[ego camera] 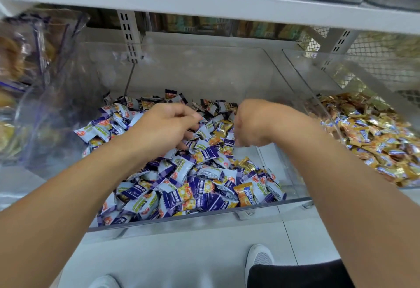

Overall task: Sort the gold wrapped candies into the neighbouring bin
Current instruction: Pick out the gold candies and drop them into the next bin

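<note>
Digging w/ both hands, left fingers point(189, 126) curled over gold candy point(219, 133), maybe touching, right fingers point(241, 136) clenched, contents unclear.

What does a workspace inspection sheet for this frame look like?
Surface: white shelf carrying clear plastic bins.
Job's things: middle clear bin holds purple-and-white wrapped candies with gold wrapped candies mixed in; neighbouring right bin holds gold ones.
Clutter: left bin of blurred snack packets.
Hands: left hand digs into the pile; right hand curled, contents hidden.
Cables: nothing seen.
Surroundings: upper shelf, mesh back panel.
</note>
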The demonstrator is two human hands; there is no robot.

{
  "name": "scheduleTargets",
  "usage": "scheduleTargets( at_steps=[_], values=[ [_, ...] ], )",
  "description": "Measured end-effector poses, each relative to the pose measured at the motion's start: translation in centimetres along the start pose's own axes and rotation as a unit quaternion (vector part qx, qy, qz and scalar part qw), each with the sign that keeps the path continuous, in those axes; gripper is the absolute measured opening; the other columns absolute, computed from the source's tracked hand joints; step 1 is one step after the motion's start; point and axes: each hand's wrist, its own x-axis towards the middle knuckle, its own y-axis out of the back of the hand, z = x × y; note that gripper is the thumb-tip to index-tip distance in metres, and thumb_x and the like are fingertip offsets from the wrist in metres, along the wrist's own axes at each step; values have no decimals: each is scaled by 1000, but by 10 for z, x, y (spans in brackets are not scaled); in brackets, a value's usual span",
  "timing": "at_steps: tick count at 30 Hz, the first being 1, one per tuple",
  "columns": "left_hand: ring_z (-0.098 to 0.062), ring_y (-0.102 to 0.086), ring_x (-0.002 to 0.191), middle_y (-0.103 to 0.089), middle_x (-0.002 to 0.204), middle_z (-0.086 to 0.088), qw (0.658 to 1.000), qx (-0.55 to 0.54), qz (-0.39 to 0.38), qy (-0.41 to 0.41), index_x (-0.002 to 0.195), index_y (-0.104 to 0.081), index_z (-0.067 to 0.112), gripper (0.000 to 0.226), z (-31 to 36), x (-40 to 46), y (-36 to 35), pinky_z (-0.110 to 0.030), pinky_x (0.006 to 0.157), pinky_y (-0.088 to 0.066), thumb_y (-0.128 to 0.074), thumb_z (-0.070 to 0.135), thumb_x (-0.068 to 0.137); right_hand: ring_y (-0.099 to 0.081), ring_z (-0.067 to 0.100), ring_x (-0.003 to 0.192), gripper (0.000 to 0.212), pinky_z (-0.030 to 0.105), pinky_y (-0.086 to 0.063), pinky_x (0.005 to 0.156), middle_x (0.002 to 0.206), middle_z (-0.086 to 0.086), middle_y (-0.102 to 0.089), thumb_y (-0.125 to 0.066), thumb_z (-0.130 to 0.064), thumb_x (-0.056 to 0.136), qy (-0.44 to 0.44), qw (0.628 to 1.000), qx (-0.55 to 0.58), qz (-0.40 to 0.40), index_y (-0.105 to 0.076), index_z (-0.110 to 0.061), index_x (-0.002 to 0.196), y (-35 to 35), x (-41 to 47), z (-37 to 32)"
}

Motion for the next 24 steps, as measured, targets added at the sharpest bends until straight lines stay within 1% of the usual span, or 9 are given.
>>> scheduleTargets(
  at_steps=[3, 7, 9, 11, 13, 15, 18, 21, 24],
  values=[
    [-1, -59, 60, -68, 80, 22, 978, 150, -85, -114, 100, -72, 34, 12, -2, -8, -1, -12, 57, -46, -68, 39, 90, -57, 28, 87, 46, 38, -52, 84, 74, 0, -49, -76, -43, 85, -20, 993, -85, -79, -50, -8, 69, -7, -1, -9],
    [-4, -57, 63, -64, 69, 19, 935, 279, -115, -184, 102, -74, 35, 12, -7, -10, -8, -18, 60, -44, -68, 34, 91, -65, 18, 71, 41, 34, -56, 78, 69, -2, -59, -73, -33, 89, -26, 990, -57, -124, -49, -11, 65, -11, 4, -11],
    [-9, -55, 56, -67, 69, 11, 952, 238, -79, -178, 97, -73, 35, 10, -8, -8, -6, -22, 57, -44, -63, 33, 95, -56, 7, 40, 37, 23, -49, 52, 59, -4, -60, -70, -26, 93, -24, 989, -37, -139, -52, -10, 65, -10, 4, -9],
    [-12, -53, 53, -70, 75, 3, 974, 165, -47, -151, 94, -72, 32, 12, -6, -6, -3, -17, 53, -42, -60, 32, 97, -48, 9, 32, 37, 17, -39, 37, 48, -5, -54, -68, -26, 94, -12, 991, -53, -122, -55, -8, 65, -5, 0, -7],
    [-2, -53, 51, -72, 83, 2, 989, 93, -18, -112, 96, -73, 28, 14, -3, -6, 0, -13, 52, -43, -59, 30, 98, -54, 15, 49, 29, 17, -44, 46, 57, -1, -58, -69, -28, 93, 10, 997, -44, -63, -67, -5, 76, 4, -5, 0],
    [3, -62, 65, -74, 89, 5, 997, 18, -3, -72, 99, -73, 24, 14, 0, -5, 0, -17, 58, -50, -60, 29, 97, -58, 19, 58, 20, 24, -50, 59, 67, 2, -65, -70, -25, 91, 34, 994, 100, 17, -74, -6, 85, 15, -10, 10],
    [-14, -71, 92, -75, 100, -1, 987, -143, -73, -13, 103, -71, 16, 24, 8, -7, -1, -27, 75, -59, -65, 35, 89, -34, 9, 40, 19, 21, -29, 42, 56, -3, -56, -65, -19, 95, 110, 906, 409, 16, -70, -9, 80, 20, -17, 8],
    [-15, -70, 76, -72, 88, -5, 964, -240, -109, 20, 103, -69, 9, 22, 15, -9, 1, -22, 60, -58, -64, 24, 88, -31, 8, 40, 14, 18, -23, 40, 67, 2, -62, -64, -16, 95, 105, 846, 520, 45, -70, -9, 84, 15, -12, -2],
    [-6, -58, 54, -64, 69, 0, 970, -224, -71, 63, 101, -70, 8, 18, 12, -7, 2, -16, 46, -47, -52, 4, 100, -46, 12, 45, 28, 19, -32, 40, 57, -1, -60, -69, -32, 92, 27, 939, 318, 131, -68, -9, 76, 18, -9, 4]
  ],
)
